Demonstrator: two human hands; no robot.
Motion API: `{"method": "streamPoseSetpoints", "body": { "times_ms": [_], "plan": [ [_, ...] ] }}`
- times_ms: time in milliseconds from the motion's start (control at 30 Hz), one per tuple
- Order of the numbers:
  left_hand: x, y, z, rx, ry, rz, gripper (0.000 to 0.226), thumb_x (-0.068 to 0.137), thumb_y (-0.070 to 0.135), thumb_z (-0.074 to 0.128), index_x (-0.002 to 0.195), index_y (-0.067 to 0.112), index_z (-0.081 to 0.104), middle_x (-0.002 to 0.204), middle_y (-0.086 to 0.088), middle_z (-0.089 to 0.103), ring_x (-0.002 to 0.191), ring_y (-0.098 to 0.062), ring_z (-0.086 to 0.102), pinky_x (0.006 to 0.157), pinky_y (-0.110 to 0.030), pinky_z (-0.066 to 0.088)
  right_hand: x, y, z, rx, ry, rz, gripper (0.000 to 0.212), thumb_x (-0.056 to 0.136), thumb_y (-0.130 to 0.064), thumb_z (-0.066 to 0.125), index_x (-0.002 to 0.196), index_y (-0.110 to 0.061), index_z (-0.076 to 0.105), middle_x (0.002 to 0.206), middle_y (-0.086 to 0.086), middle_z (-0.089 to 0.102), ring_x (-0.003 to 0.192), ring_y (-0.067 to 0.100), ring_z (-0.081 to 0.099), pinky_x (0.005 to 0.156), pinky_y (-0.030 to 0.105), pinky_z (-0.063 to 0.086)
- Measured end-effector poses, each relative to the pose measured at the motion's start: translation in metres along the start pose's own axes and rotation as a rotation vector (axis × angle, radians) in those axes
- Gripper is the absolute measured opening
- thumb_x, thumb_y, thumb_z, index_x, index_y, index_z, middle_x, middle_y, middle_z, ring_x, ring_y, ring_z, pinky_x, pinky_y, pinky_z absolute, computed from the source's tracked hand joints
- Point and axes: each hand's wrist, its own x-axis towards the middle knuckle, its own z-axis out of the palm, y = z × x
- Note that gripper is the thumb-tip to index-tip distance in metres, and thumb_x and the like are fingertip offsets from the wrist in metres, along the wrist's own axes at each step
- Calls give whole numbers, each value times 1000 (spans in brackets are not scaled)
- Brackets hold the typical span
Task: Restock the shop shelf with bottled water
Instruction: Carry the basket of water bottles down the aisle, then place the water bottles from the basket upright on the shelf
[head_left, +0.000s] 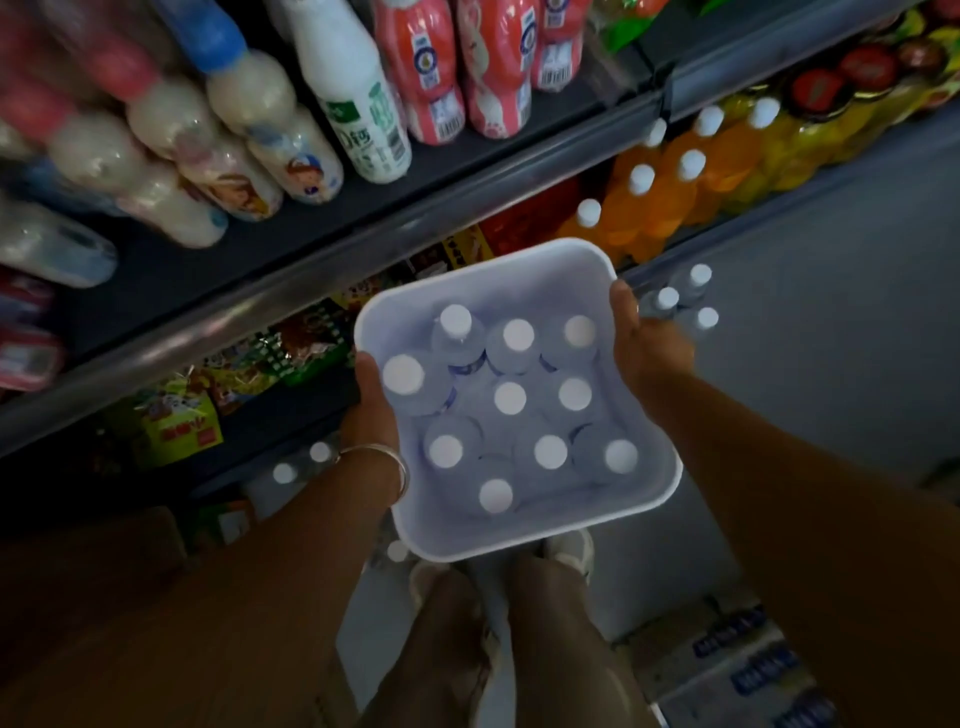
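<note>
I carry a white square plastic tub (644, 499) in front of me, above my feet. Several clear water bottles (510, 398) with white caps stand upright inside it. My left hand (371, 410) grips the tub's left wall, thumb over the rim, a silver bangle on the wrist. My right hand (641, 340) grips the right wall near the far corner, thumb over the rim. More white-capped water bottles (680, 299) stand low on the right beyond my right hand, and others (301, 462) show low on the left behind my left forearm.
A dark shelf (291, 270) runs diagonally ahead with milk-drink bottles (358, 98) on it. Orange drink bottles (654, 202) and snack packs (176, 415) fill lower shelves. Grey floor (831, 338) lies to the right. Packs of bottled water (748, 670) sit at the bottom right.
</note>
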Motion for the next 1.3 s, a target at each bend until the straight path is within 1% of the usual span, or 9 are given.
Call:
{"method": "streamPoseSetpoints", "body": {
  "times_ms": [67,267,400,500,600,767,867,1100,1300],
  "plan": [
    [-2,3,-1,-116,-3,12,54,98,38,38,144,12,28,149,-7,31,138,-23,29,99,-21,27,-2,1,4,-88,-21,-69,59,102,-16,28,150,-9,-7,142,24,38,124,37,48,98,42,40],
    [1,4,-2,41,-38,-42,58,99,44,31,143,6,33,149,-12,33,136,-30,32,107,-31,29,-2,-3,0,-118,-20,-111,58,102,-16,26,150,-11,-8,135,23,46,119,35,52,95,42,43],
    [-3,11,-6,224,-82,-22,64,97,48,32,141,2,33,149,-20,31,135,-34,33,112,-40,26,-5,-5,-2,-53,-31,-57,45,102,-23,27,145,-13,23,127,22,53,115,38,53,93,46,44],
    [-6,19,-15,316,-120,-12,59,99,43,29,137,-2,40,145,-23,35,133,-35,36,110,-39,29,-12,-16,-2,106,192,-27,39,99,-33,35,127,-9,48,129,16,53,121,35,45,100,44,36],
    [-5,27,-24,394,-130,91,45,101,26,31,131,-4,45,139,-23,44,128,-33,42,101,-34,33,-28,-40,3,39,330,-418,48,93,-19,49,140,-14,40,147,9,38,134,27,32,111,38,24],
    [-3,32,-35,363,-245,344,17,88,-1,53,102,6,60,98,-14,64,88,-25,58,74,-27,40,-40,-83,36,113,-251,-691,77,84,-25,68,147,-23,24,148,3,36,134,20,35,109,29,26],
    [15,27,-40,296,-347,426,24,78,-6,64,98,8,59,88,-3,66,84,-17,61,60,-14,47,-33,-99,64,107,-287,-717,82,78,-32,74,144,-21,26,146,3,37,134,19,35,110,30,26],
    [30,15,-49,433,-458,493,78,53,32,77,126,30,48,125,-3,58,115,-22,56,90,-49,51,-36,-108,67,144,-213,-706,50,82,-31,70,125,-20,48,128,1,55,120,17,49,102,27,36],
    [-15,65,-71,743,-460,623,83,76,16,71,145,21,24,150,-6,27,140,-25,25,112,-40,29,-64,-108,14,268,-175,-615,63,72,-33,78,125,-23,47,122,-1,58,115,17,54,98,28,40]
  ]
}}
